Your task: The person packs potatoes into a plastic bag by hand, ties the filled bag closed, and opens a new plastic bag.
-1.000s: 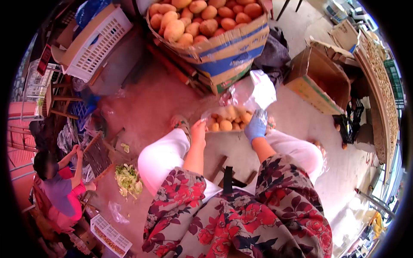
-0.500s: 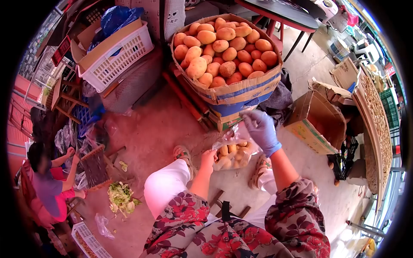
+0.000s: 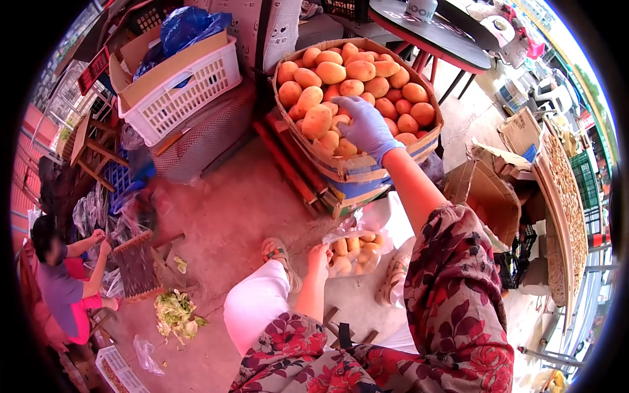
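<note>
R hand [image 3: 365,126], gloved, fingers spread, on orange fruit [image 3: 316,122] in cardboard box [image 3: 354,171]. L hand [image 3: 320,255] pinches edge of clear bag [image 3: 357,257] w/ fruit inside, between the sandals [image 3: 282,263]. Box stands beyond bag; red bars [image 3: 288,162] beside box.

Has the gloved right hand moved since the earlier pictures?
Yes. Judged against the cardboard box, the right hand has gone from in front of it, at the plastic bag, up to the fruit inside.
</note>
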`<state>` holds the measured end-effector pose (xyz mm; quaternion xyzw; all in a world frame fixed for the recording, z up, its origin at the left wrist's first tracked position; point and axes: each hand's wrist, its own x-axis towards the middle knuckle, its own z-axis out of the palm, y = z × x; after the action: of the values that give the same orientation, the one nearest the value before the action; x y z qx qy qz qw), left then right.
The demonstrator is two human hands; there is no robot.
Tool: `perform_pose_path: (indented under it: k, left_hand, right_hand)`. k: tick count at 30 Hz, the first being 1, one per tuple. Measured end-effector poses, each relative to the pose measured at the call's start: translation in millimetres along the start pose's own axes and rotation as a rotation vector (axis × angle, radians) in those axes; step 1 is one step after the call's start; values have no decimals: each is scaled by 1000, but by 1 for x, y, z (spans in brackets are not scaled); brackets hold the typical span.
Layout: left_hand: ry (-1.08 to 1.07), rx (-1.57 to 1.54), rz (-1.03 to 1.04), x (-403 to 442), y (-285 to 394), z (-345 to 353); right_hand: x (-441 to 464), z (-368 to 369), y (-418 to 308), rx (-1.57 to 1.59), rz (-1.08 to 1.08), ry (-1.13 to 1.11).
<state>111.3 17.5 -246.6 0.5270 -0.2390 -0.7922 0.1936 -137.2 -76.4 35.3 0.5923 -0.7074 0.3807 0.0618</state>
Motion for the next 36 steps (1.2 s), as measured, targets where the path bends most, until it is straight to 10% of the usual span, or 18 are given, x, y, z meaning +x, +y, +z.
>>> perform_pose_path:
  k: [3, 7, 14, 18, 26, 36]
  left_hand:
    - [-40, -2, -10, -4, 5, 1]
    - [-53, -6, -11, -3, 5, 2]
    - [-117, 100, -12, 5, -10, -7]
    - [-181, 245, -9, -3, -9, -14]
    - [-2, -3, -246, -18, 4, 6]
    - [-191, 257, -164, -21, 28, 6]
  right_hand:
    - [15, 18, -24, -321, -425, -144]
    - [28, 18, -37, -350, -232, -489]
    - [-29, -48, -14, 1158, 482, 169]
    - [-135, -84, -20, 1608, 470, -14]
    - [-362, 78, 30, 928, 1487, -55]
    - [-399, 157, 97, 185, 1398, 114]
